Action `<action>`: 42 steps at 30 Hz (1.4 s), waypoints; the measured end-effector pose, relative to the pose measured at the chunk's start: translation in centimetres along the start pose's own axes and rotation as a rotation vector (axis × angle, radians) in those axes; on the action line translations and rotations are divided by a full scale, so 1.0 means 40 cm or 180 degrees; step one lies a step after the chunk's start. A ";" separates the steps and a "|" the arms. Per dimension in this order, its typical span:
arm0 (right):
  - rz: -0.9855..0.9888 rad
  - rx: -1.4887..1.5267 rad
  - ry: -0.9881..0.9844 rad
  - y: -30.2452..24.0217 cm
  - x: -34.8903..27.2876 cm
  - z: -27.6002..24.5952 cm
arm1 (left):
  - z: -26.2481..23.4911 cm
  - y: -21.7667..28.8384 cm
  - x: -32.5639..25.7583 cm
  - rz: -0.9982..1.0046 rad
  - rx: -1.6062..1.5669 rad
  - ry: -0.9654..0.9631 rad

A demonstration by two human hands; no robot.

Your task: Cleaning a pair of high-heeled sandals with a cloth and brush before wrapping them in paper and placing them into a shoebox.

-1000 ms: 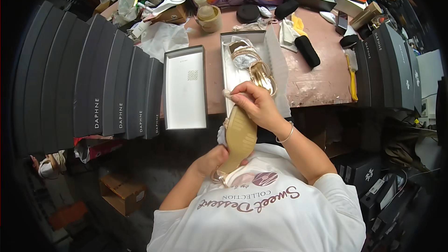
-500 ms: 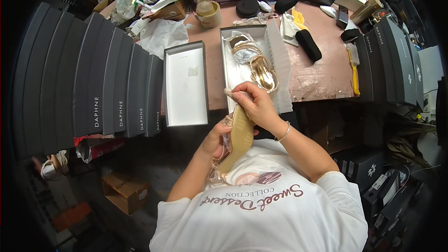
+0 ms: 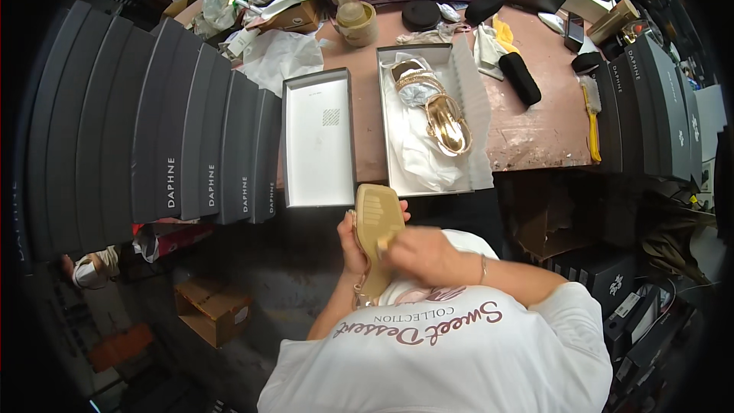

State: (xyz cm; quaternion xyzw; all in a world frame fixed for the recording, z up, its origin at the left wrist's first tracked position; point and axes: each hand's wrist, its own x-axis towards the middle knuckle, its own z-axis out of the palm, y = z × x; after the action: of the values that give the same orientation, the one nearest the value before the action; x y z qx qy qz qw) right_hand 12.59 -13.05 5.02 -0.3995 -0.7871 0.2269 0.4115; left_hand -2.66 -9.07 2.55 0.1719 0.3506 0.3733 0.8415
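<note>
My left hand (image 3: 352, 246) is closed round a sandal (image 3: 380, 214), whose tan sole faces up, toe end away from me. Fingertips show at the sole's far right side; the straps underneath are mostly hidden. Over the sole's middle, my right hand (image 3: 430, 255) is closed and slightly blurred. A small pale lump (image 3: 383, 244) shows at its fingertips, against or just above the sole. Beyond my hands, a gold-strapped sandal (image 3: 447, 128) lies with white tissue in an open shoebox (image 3: 384, 118). A white-lined box lid (image 3: 315, 157) sits to its left.
Grey shoeboxes (image 3: 157, 130) stand in a row at left, with more boxes (image 3: 661, 111) at right. The pink-brown table (image 3: 535, 134) carries a black pad (image 3: 520, 79), a yellow-handled brush (image 3: 592, 122) and a bottle (image 3: 355, 19). A cardboard box (image 3: 212, 312) lies below left.
Both hands and the sandal have come nearer my body. My right hand has moved from beyond the toe, where it pinched the pale lump, to over the sole.
</note>
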 end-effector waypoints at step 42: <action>0.0401 -0.0320 0.0359 0.045 0.028 -0.050 | -0.010 -0.001 0.006 -0.0128 0.0239 -0.0386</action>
State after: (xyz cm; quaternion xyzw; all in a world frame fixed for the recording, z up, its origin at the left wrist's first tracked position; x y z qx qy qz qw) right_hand 14.66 -11.04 5.41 -0.4804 -0.7464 0.1897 0.4195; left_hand -2.82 -8.91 2.13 0.2186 0.3162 0.3318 0.8615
